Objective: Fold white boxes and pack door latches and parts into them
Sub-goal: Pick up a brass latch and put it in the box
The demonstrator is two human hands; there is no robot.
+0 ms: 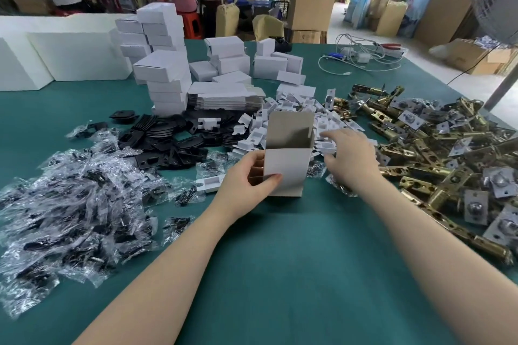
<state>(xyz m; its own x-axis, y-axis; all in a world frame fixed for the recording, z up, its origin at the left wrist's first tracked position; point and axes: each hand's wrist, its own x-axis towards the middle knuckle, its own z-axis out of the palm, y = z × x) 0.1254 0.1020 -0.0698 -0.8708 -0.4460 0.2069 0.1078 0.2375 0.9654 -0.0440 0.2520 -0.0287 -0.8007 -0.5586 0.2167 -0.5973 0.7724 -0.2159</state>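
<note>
One white box (287, 169) upright in left hand (246, 185), right hand (349, 157) just beside

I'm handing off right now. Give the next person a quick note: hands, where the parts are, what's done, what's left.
Left hand grips the open box, standing upright on the green table, top flap up.
Right hand reaches, holding nothing, over the white inserts.
Brass latches lie right, black plates behind left, bagged screws left.
Done: closed boxes stacked at back.
Left: fill this box, close it, fold the flat blanks.
</note>
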